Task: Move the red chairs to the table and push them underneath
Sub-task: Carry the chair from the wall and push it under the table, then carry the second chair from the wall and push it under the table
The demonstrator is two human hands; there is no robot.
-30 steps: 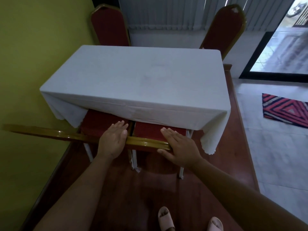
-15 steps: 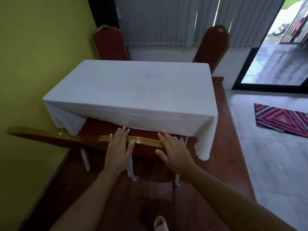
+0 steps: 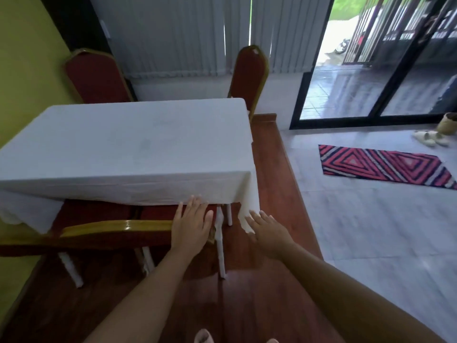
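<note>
A table under a white cloth (image 3: 138, 149) fills the left half of the view. Two red chairs stand side by side at its near edge, seats tucked under the cloth. The right one's gold-framed backrest (image 3: 116, 227) lies across the front; the left one (image 3: 24, 243) is cut off by the frame edge. My left hand (image 3: 193, 226) rests flat on the right end of that backrest, fingers apart. My right hand (image 3: 268, 230) hovers open, off the chair, beside the hanging cloth corner. Two more red chairs (image 3: 96, 79) (image 3: 249, 75) stand at the far side.
A yellow wall (image 3: 27, 70) runs along the left. The table stands on a raised wooden floor (image 3: 272, 181) with a step down to grey tiles. A red patterned rug (image 3: 385, 167) lies on the tiles; slippers (image 3: 431, 139) sit near the glass door (image 3: 371, 90).
The view has swung right. My right hand has come off the chair's backrest and now hangs open beside it. My left hand has slid to the backrest's right end.
</note>
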